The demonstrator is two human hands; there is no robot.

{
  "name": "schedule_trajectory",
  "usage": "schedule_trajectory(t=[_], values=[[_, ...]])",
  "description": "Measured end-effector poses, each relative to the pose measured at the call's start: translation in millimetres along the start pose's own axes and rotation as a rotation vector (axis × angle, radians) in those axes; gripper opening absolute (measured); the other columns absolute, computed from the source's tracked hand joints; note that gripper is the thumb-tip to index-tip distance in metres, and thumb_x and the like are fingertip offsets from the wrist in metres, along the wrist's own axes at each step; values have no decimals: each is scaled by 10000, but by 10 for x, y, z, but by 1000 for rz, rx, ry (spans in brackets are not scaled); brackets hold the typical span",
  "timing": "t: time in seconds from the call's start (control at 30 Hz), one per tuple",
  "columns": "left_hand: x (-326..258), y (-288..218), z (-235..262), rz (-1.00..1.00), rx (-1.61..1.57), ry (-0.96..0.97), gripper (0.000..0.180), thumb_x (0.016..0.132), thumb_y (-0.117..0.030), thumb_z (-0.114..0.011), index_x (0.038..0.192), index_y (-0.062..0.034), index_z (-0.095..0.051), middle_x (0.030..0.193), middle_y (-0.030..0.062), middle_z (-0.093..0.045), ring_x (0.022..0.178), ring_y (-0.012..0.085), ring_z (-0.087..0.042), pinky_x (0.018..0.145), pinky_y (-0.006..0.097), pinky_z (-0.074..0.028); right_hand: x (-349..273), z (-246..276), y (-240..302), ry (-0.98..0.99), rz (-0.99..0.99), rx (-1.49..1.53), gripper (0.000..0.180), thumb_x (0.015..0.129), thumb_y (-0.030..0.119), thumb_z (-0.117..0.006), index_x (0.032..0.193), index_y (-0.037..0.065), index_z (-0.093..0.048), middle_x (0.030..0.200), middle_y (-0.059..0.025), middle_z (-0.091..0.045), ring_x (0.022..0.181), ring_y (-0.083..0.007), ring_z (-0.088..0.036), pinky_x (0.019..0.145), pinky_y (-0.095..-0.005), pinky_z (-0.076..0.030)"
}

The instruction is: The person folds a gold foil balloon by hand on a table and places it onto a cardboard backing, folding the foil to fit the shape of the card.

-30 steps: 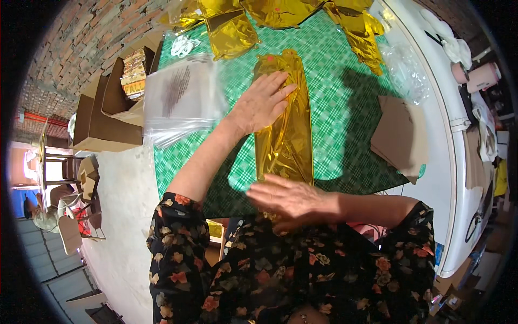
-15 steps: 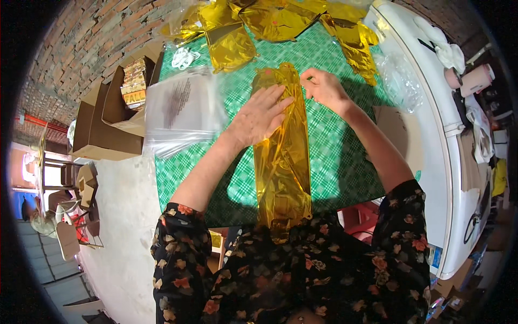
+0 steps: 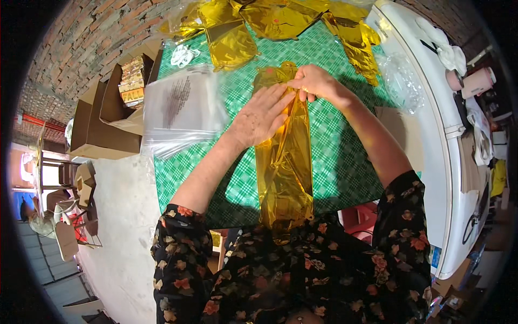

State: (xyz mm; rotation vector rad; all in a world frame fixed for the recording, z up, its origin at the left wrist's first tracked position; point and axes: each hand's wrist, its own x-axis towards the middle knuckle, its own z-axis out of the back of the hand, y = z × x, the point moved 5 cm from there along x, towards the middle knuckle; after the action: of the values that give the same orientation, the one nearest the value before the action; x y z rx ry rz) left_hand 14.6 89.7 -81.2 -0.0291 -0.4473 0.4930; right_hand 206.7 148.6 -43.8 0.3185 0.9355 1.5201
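Observation:
A flat, shiny gold foil balloon (image 3: 286,178) lies folded into a long strip down the green checked tabletop. Its near end hangs over the edge against my floral top. Flat on the strip's upper part rests my left hand (image 3: 261,116), its fingers stretched out and pointing away from me. My right hand (image 3: 314,83) is at the upper right edge of the strip, thumb and fingers pinched together on the foil beside my left fingertips. Small creases run through the foil below both hands.
More gold foil balloons (image 3: 280,20) lie along the far edge. Clear plastic bags (image 3: 181,108) are stacked at left, near a bundle of white ribbon (image 3: 184,55). Open cardboard boxes (image 3: 102,137) stand beyond the table's left side. A white refrigerator (image 3: 431,135) borders the right, beside crumpled clear plastic (image 3: 400,86).
My right hand has moved left and slightly down, from beside the strip onto its edge, and now pinches the foil. My left hand stays in place.

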Motion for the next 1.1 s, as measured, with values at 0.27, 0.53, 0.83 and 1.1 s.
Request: schedule_trajectory(t=[0.27, 0.53, 0.83, 1.1], values=[[34, -24, 40, 11, -28, -3, 666, 1078, -315, -562, 1664, -58, -377, 1687, 210, -398, 1573, 382, -371, 1302, 499, -301, 60, 15, -175, 51, 43, 151, 366, 1005, 350, -762, 939, -3, -689, 751, -76, -711, 587, -130, -649, 509, -275, -498], [21, -13, 58, 7, -44, -17, 656, 1084, -326, -560, 1656, -57, -387, 1700, 204, -381, 1595, 378, -333, 1309, 501, -290, 53, -9, -87, -10, 93, 164, 250, 1011, 189, -732, 1156, -11, -698, 921, -114, -758, 690, -159, -723, 631, -333, -578], [48, -27, 28, -4, 11, 27, 551, 1126, -403, -468, 1615, -151, -487, 1691, 205, -396, 1594, 388, -329, 1314, 532, -259, 152, -39, -229, 1, 207, 254, 208, 976, 32, -708, 1169, -18, -649, 996, -117, -721, 820, -180, -706, 675, -336, -586], [47, -38, 24, -27, 37, 39, 525, 1125, -415, -465, 1596, -192, -523, 1654, 204, -444, 1570, 390, -362, 1309, 542, -258, 182, -68, -262, -193, 322, 47, 168, 984, 47, -673, 1151, 22, -668, 1030, -114, -745, 844, -258, -728, 728, -383, -601]])
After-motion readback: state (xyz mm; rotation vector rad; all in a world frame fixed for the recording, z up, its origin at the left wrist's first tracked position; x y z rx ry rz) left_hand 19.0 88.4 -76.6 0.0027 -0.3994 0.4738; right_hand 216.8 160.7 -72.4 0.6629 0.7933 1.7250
